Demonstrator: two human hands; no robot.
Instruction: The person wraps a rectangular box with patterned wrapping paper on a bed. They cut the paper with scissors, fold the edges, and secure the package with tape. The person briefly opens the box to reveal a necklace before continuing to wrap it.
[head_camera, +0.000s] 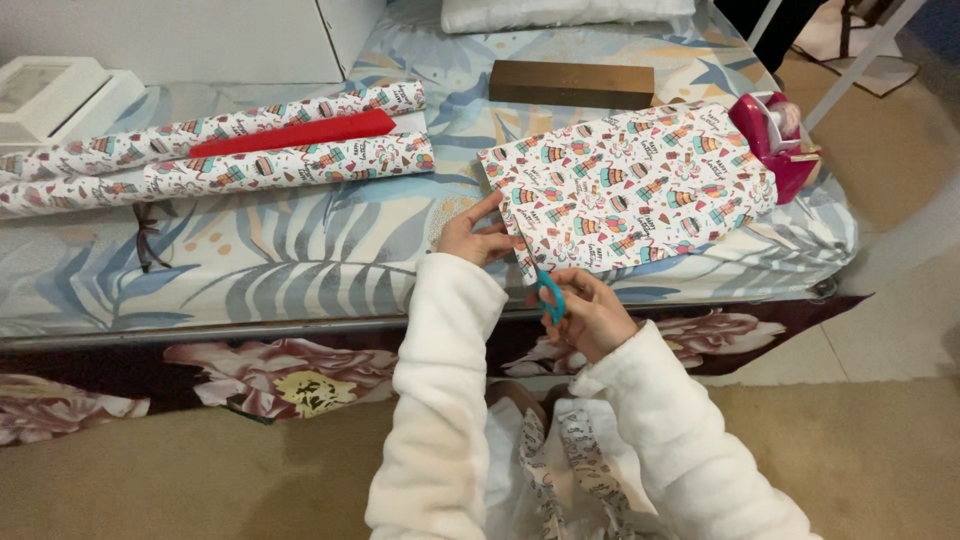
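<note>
At centre frame, the left hand (472, 238) pinches the wrapping-paper sheet (630, 190) (cake-patterned); the right hand (590, 312) grips teal scissors (551, 296) at its edge.

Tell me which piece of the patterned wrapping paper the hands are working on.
The flat sheet of wrapping paper at right, held by the left hand; the rolled-up wrapping paper lies untouched at left.

The light is soft and rather dim, indoor, and it seems to come from above. Shadows are weak; a darker band lies under the edge of the bed (300, 330). The white sleeves (440, 400) look a little bright but keep their texture. There is no strong glare. The centre is fairly sharp, while the corners are softer and the straight lines bend slightly near the edges.
</note>
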